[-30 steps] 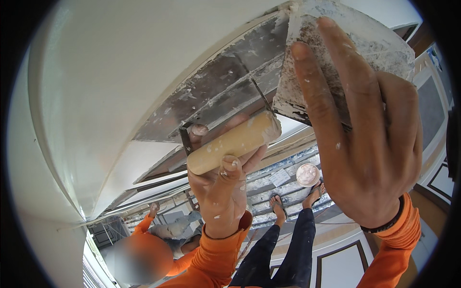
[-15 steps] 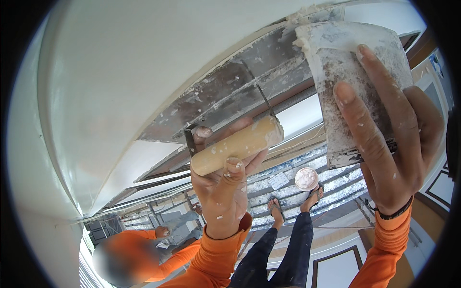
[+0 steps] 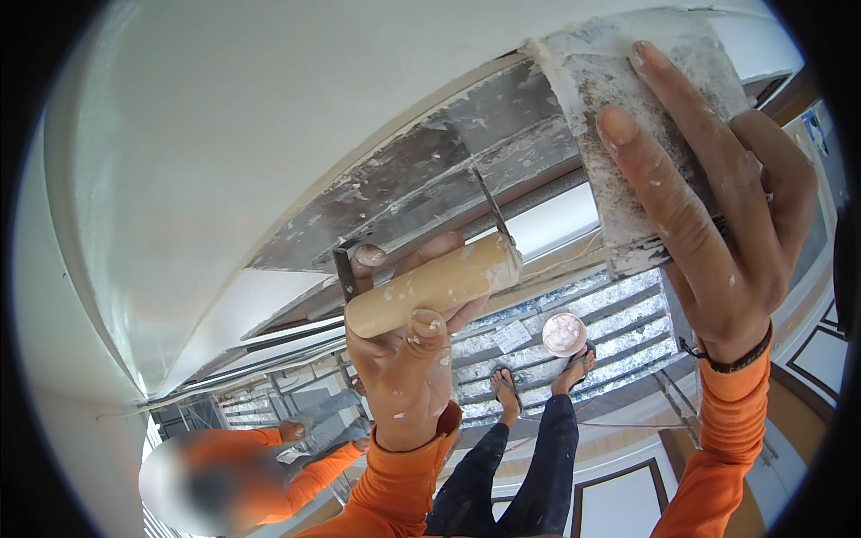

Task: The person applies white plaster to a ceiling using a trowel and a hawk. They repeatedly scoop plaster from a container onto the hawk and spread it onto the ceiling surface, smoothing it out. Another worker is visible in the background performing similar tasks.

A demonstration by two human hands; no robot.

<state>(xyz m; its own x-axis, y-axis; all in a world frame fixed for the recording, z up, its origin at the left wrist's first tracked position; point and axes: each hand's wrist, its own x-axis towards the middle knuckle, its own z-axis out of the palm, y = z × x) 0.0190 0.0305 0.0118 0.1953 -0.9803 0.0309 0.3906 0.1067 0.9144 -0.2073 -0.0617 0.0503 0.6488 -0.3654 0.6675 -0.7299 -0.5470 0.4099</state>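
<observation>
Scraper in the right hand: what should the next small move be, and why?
Probably draw the left edge of the scraper over the trowel: white paste lines that edge, it overlaps the trowel in this view, and the left hand grips the trowel's handle. Whether the tools touch is unclear.

Orange-sleeved co-worker (image 3: pixel 291 498), dark-framed panel (image 3: pixel 619 499)

Left grip (image 3: pixel 408 377) curled — right grip (image 3: pixel 740 238) higher, two fingers (image 3: pixel 668 184) extended.

The co-worker's head (image 3: pixel 215 484) is blurred — and the pale handle (image 3: pixel 421 291) partly hides the left fingers (image 3: pixel 434 250).
</observation>
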